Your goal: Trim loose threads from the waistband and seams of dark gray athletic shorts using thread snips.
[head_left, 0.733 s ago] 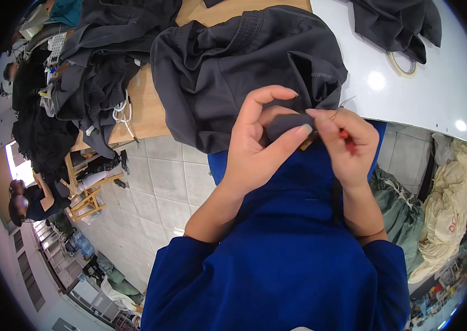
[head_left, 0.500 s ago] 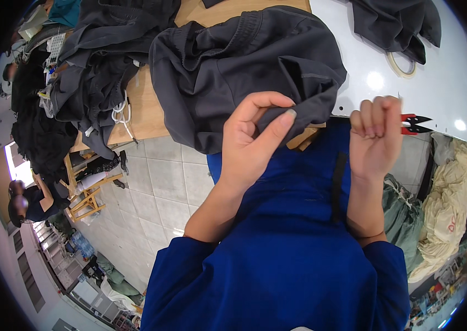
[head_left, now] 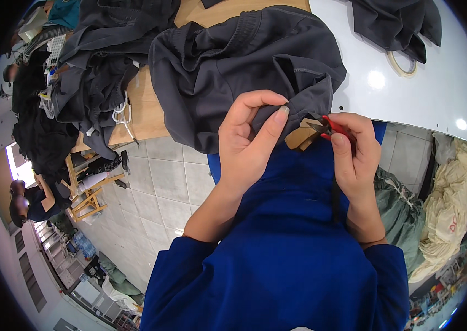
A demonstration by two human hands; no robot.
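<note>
A dark grey garment with a gathered elastic waistband lies bunched at the table's near edge. My left hand pinches a hemmed edge of it between thumb and forefinger. In my right hand is a pair of red-handled thread snips. Their dark blades look parted and point left toward the pinched cloth. The tips sit close beside the fold; whether they touch it I cannot tell.
Dark garments with a white cord are heaped at the left of the wooden table. On the white tabletop lie a tape roll and another dark garment. Cloth sacks stand at right. A person sits far left.
My right hand has moved left toward the cloth, and the snips have turned from pointing right to pointing left. My left hand has shifted slightly left with the pinched edge.
</note>
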